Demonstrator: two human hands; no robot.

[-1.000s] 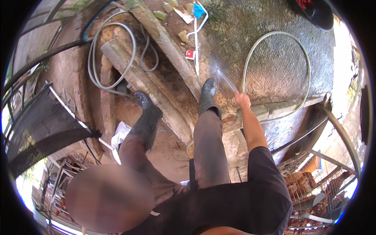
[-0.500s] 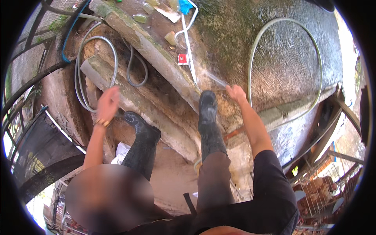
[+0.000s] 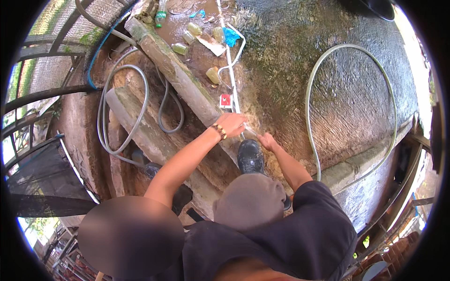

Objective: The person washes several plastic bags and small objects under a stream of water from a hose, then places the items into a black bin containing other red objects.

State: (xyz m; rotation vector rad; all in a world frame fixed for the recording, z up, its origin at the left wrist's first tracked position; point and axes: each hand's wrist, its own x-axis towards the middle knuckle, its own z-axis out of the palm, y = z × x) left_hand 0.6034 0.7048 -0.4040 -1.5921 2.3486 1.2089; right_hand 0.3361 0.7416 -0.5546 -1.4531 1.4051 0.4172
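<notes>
Evidently the right hand clasps the hose, looped rightward; left hand's grip unclear.

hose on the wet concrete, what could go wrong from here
The hose loop on the concrete could snag a boot if stepped across. That concrete looks wet, so footing may be slippery. Water between the right hand and left hand might splash the red-and-white packet nearby.

Left fingers near right fingers
</notes>
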